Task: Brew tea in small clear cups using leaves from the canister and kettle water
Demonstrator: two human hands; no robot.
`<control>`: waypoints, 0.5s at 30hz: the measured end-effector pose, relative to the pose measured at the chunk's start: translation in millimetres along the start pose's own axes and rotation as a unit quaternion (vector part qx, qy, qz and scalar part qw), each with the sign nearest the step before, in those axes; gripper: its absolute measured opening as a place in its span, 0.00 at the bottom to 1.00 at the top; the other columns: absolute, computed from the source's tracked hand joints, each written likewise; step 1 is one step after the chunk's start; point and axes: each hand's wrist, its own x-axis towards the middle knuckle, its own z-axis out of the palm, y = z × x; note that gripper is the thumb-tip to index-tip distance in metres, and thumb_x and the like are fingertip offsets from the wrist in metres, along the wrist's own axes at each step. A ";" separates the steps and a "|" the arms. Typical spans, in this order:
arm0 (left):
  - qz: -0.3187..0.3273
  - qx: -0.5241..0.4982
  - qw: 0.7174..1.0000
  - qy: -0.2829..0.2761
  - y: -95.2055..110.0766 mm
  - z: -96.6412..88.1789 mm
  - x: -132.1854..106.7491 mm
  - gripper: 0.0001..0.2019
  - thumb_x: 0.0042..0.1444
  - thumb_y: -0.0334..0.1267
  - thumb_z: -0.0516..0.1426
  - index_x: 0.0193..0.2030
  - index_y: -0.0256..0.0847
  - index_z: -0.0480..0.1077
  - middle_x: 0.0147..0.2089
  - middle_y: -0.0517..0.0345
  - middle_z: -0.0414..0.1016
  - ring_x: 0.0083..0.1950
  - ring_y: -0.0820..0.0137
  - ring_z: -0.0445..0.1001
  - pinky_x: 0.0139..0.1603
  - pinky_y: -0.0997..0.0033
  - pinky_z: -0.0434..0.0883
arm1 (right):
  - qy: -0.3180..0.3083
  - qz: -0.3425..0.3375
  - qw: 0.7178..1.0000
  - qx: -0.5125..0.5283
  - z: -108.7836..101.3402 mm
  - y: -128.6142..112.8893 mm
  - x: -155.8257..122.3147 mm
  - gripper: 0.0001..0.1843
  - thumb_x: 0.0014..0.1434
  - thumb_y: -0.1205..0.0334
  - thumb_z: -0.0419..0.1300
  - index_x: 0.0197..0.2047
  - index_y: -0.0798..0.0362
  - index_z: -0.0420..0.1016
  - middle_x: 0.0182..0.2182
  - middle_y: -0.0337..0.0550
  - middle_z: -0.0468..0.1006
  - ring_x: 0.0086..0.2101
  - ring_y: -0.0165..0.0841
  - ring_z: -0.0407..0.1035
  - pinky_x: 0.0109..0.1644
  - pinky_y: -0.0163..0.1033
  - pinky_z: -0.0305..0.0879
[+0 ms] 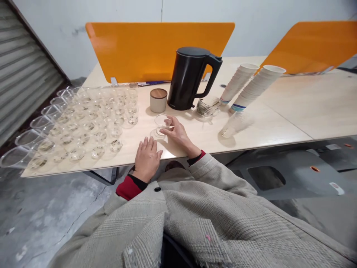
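Observation:
My right hand [179,134] pinches the side of a clear plastic cup [160,130] that stands upright near the table's front edge. Flat on that edge, with fingers stretched out, rests my left hand [147,157]; nothing is in it. Behind the cup are a small pale canister [158,104] with a wooden lid and a black electric kettle [186,80]. To the right of my right hand, a small glass dish [205,108] with ribbed sides sits by the kettle. A stack of clear plastic cups [232,127] stands farther right.
Many clear cups [83,128] with dark bits at the bottom stand in rows on the left of the table [192,130]. Two stacks of paper cups [237,83] are behind on the right. Orange dividers [134,52] rise along the back. A grey chair [295,171] is below right.

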 end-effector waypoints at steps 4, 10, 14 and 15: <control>0.038 -0.029 0.998 0.034 -4.5 6.5 -12.6 0.25 0.74 0.41 0.50 0.71 0.33 0.71 0.76 0.37 0.70 0.80 0.50 0.65 0.80 0.44 0.63 | 0.025 -0.011 0.999 -0.031 9.0 -7.0 2.3 0.33 0.63 0.49 0.62 0.67 0.55 0.67 0.61 0.59 0.78 0.58 0.44 0.76 0.55 0.46 0.77; 0.137 -0.045 0.986 0.079 -13.9 17.8 -16.9 0.20 0.74 0.41 0.52 0.64 0.35 0.77 0.71 0.38 0.76 0.75 0.54 0.72 0.76 0.47 0.68 | -0.015 -0.043 0.997 0.060 45.7 -26.0 14.7 0.33 0.57 0.49 0.66 0.61 0.52 0.68 0.59 0.56 0.79 0.58 0.44 0.74 0.53 0.45 0.76; 0.162 -0.036 0.976 0.140 -17.7 29.1 -16.7 0.16 0.73 0.40 0.55 0.59 0.36 0.79 0.66 0.38 0.81 0.70 0.53 0.76 0.72 0.46 0.72 | -0.046 -0.062 0.988 0.136 75.4 -34.3 25.5 0.28 0.51 0.48 0.70 0.51 0.50 0.71 0.52 0.48 0.79 0.52 0.41 0.74 0.50 0.45 0.76; 0.165 -0.035 0.974 0.154 -18.2 31.4 -16.4 0.17 0.73 0.40 0.56 0.59 0.35 0.79 0.64 0.39 0.82 0.69 0.53 0.77 0.71 0.47 0.73 | -0.051 -0.067 0.986 0.144 80.7 -35.8 27.6 0.26 0.50 0.48 0.71 0.49 0.49 0.71 0.50 0.46 0.78 0.50 0.40 0.73 0.49 0.44 0.75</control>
